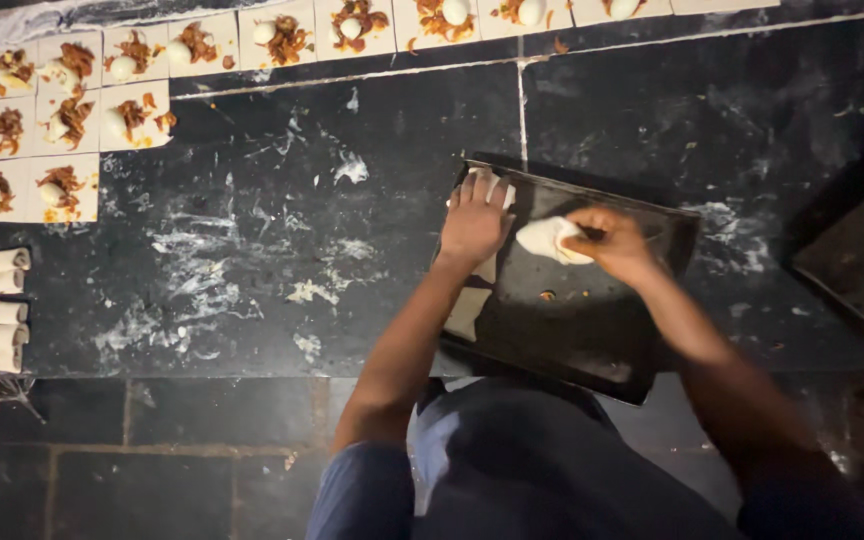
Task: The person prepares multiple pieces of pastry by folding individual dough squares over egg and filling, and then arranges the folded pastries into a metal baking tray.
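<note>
Head view: your left hand (474,222) lies flat, fingers spread, on a pastry sheet (482,275) on the black tray (592,340); your right hand (614,243) pinches a dough wad (548,240), wiping the tray. Steady pressure needed.

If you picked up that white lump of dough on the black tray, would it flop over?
Probably. The dough looks soft and folded where the right hand pinches it, so it would likely sag. It may be sticky too: floury smears cover the counter. It seems unlikely to roll on the tray.

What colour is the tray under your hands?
Black, a dark rectangular tray smeared with pale flour, seen in the head view.
</note>
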